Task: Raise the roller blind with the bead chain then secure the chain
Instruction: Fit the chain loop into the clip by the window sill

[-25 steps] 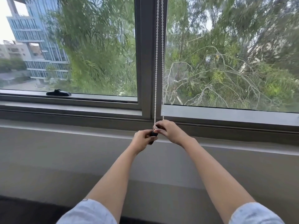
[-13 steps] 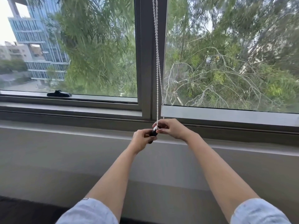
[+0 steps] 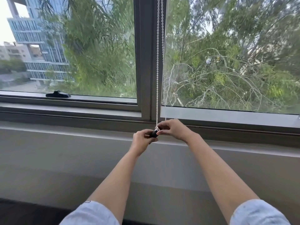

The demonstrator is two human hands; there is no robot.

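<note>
A white bead chain (image 3: 157, 65) hangs in two strands down the grey centre post of the window (image 3: 146, 62). The roller blind itself is out of view above the frame. At the sill both strands end between my hands. My left hand (image 3: 142, 140) grips a small black chain holder (image 3: 153, 134). My right hand (image 3: 175, 129) pinches the chain's lower end right at the top of that holder. How the chain sits in the holder is hidden by my fingers.
A grey window frame and sill (image 3: 73, 109) run across the view, with a plain wall below. A black window handle (image 3: 57, 94) lies on the left pane's lower frame. Trees and a glass building show outside.
Both hands have stayed at the holder on the sill; the fingers of the right hand shifted slightly. The two strands have swung and now hang closer together along the post.
</note>
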